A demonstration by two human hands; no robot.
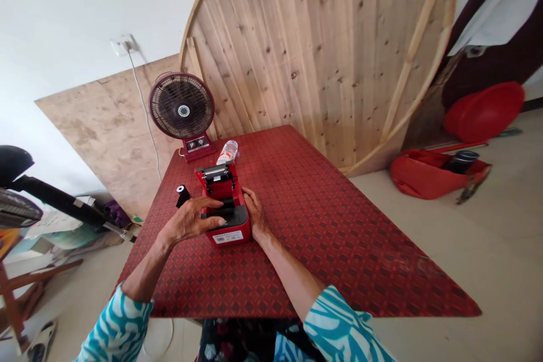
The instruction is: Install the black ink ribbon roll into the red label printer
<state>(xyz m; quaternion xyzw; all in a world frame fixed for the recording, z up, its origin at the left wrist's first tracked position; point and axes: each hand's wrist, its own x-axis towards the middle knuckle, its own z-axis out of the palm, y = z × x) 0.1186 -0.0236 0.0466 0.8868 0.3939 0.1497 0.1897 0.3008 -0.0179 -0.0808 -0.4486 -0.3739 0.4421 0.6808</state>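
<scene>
A red and black label printer (231, 235) stands on the table with its lid (218, 175) raised. My left hand (193, 220) reaches over it from the left. Its thumb lies on the black front part and its fingers are spread over the inner compartment. Something black shows beneath those fingertips, too covered to name. My right hand (255, 212) is closed against the printer's right side, holding it. Left of the printer lies a small black roll with a white core (182, 196), near my left hand but apart from it.
The table (322, 226) has a red patterned cover. Behind the printer lie a clear plastic bottle (229, 151) and a dark red fan (182, 110). A large round wooden panel (314, 39) leans on the wall. A red bag (424, 175) and a red basin (486, 113) are at right.
</scene>
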